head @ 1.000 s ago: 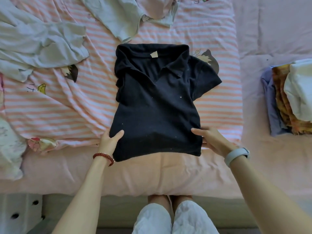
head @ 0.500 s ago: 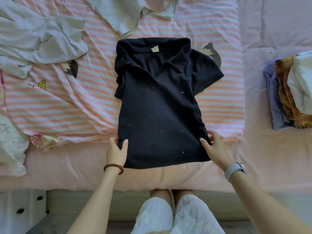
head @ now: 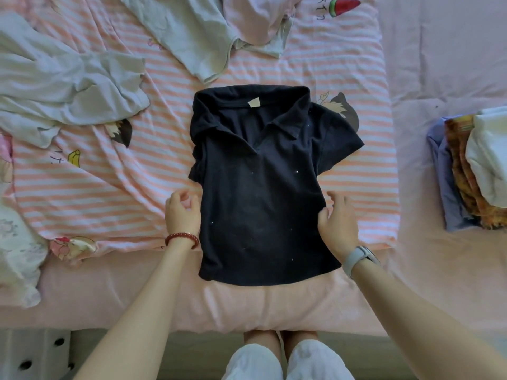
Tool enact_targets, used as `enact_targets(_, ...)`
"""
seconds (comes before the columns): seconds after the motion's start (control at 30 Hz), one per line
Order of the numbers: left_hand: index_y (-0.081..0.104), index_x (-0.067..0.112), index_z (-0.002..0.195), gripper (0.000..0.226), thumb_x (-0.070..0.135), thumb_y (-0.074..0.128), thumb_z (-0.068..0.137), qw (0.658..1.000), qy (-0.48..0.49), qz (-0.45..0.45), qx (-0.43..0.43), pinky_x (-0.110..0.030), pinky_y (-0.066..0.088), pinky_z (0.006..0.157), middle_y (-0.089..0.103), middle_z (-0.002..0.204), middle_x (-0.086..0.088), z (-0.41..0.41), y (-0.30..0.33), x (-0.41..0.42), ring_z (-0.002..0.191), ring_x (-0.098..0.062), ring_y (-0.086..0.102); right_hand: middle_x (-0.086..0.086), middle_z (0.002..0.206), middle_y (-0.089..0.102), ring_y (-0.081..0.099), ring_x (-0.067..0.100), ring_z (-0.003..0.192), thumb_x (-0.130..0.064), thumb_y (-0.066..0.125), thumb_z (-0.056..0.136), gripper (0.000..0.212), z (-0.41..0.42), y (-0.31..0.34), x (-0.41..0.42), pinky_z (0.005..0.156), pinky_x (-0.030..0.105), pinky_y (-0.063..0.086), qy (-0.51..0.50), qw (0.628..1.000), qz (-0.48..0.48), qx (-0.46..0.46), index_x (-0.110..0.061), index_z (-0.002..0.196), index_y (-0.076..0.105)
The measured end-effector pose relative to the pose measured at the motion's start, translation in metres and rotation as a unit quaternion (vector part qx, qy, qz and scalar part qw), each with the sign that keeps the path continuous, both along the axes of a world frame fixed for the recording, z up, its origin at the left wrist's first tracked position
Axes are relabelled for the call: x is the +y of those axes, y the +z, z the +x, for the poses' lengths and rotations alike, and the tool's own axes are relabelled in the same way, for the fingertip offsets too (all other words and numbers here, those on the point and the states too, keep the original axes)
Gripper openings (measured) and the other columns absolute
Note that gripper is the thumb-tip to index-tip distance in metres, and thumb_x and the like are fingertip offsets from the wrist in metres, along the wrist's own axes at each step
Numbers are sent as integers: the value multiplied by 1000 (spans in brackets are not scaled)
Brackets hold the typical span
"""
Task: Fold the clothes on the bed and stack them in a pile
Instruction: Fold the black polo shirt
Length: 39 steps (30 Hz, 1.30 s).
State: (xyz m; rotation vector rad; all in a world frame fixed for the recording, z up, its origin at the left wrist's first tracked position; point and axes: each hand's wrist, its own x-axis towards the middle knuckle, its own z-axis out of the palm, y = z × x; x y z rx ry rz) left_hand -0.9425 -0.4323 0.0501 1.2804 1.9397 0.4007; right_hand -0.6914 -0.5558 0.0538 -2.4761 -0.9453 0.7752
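Note:
A black polo shirt (head: pixel 260 193) lies flat on the bed, collar at the far end, its left sleeve folded in and its right sleeve spread out. My left hand (head: pixel 182 213) hovers just left of the shirt's side with loosely curled fingers and holds nothing. At the shirt's right edge, my right hand (head: pixel 338 223) has relaxed fingers and its thumb touches the fabric. A pile of folded clothes (head: pixel 472 171) sits at the right, white on top of orange and blue.
A pink-and-white striped sheet (head: pixel 109 193) covers the bed. Unfolded pale garments lie at the far left (head: pixel 63 86) and top centre (head: pixel 203 37). Another light garment (head: pixel 16 250) lies at the left edge. The bed's front edge is near my knees.
Both hands let go of the shirt's bottom hem and moved up along its sides. The shirt now lies flat, and the view shifted slightly toward the bed.

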Motion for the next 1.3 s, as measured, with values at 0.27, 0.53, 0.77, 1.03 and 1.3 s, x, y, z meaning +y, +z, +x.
enact_targets(0.27,57,5,118,30,20,57,91,936,167,-157,-266,-36,51,86,61,111,-8,29,-8,68,97,-22,59,9,127,52,48,28,115,-6,49,90,39,-16,16,105,93,39,37,242,965,68,-79,-8,129,51)
enact_targets(0.53,62,25,94,11,16,57,91,934,214,-44,-282,-32,50,81,64,103,-2,8,-14,65,98,-18,60,0,116,60,52,20,110,-43,46,94,44,-66,23,232,91,39,43,281,957,67,28,-16,130,49)
enact_targets(0.77,62,22,85,13,11,58,90,951,188,60,-236,-16,49,78,63,88,6,-16,-10,75,86,-6,59,6,111,62,58,30,99,-26,46,93,34,-103,0,287,69,32,39,276,960,-5,-34,-12,124,46)
enact_targets(1.03,61,11,91,19,24,48,94,961,233,8,-146,-13,42,60,54,76,9,-20,-17,85,70,-6,49,-2,98,58,57,23,85,-19,39,97,13,-70,-10,275,70,33,39,191,978,54,62,-17,106,48)
enact_targets(1.3,52,17,94,28,40,64,83,989,113,-64,-71,-20,38,59,55,82,11,-10,-17,112,72,-5,51,7,108,61,55,27,90,-18,39,97,24,-59,-6,268,66,34,37,246,965,-5,-90,-11,120,45)
